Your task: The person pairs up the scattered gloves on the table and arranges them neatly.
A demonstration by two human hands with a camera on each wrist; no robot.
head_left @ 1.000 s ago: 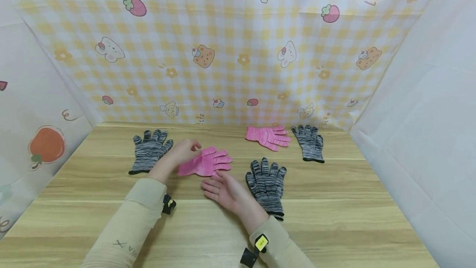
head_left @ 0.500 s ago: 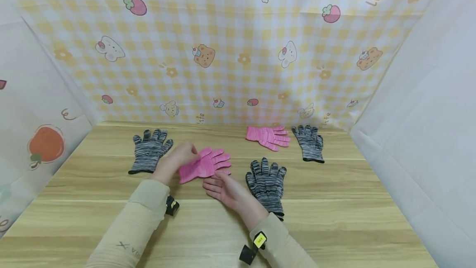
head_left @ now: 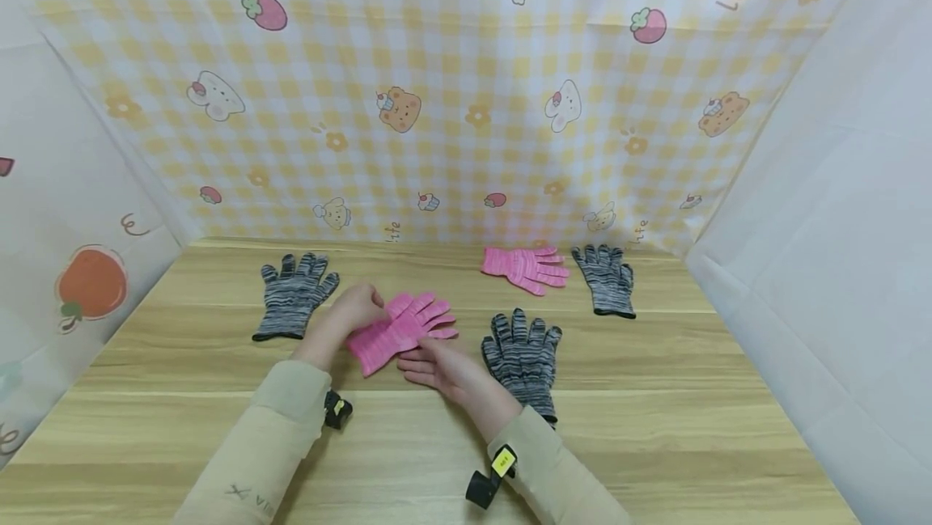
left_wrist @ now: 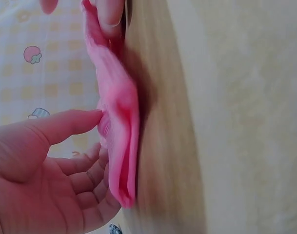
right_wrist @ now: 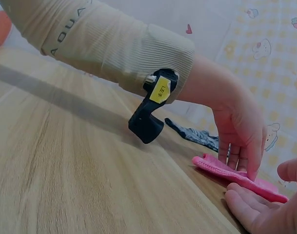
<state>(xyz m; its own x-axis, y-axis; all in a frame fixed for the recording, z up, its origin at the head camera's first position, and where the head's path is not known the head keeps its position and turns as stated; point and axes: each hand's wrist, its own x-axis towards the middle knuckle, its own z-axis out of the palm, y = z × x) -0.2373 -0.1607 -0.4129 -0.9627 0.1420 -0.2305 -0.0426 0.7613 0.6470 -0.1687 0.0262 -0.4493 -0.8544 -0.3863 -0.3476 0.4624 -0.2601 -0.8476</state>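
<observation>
A pink knit glove lies on the wooden table, its fingers pointing right and its cuff towards the near left. My left hand pinches its upper side, with thumb and fingertips on the fabric in the left wrist view, where the folded pink glove shows edge-on. From the near right my right hand reaches to the glove's near edge. In the right wrist view, the straight fingers of my right hand lie against that edge, thumb raised apart from it.
A grey striped glove lies left of my left hand. Grey striped gloves, seemingly stacked, lie beside my right wrist. Farther back are another pink glove and a grey one. A checked cloth hangs behind the table.
The pink glove has turned, its cuff swinging towards me. My left hand has come slightly nearer to me with it, and my right hand has shifted a little to the right.
</observation>
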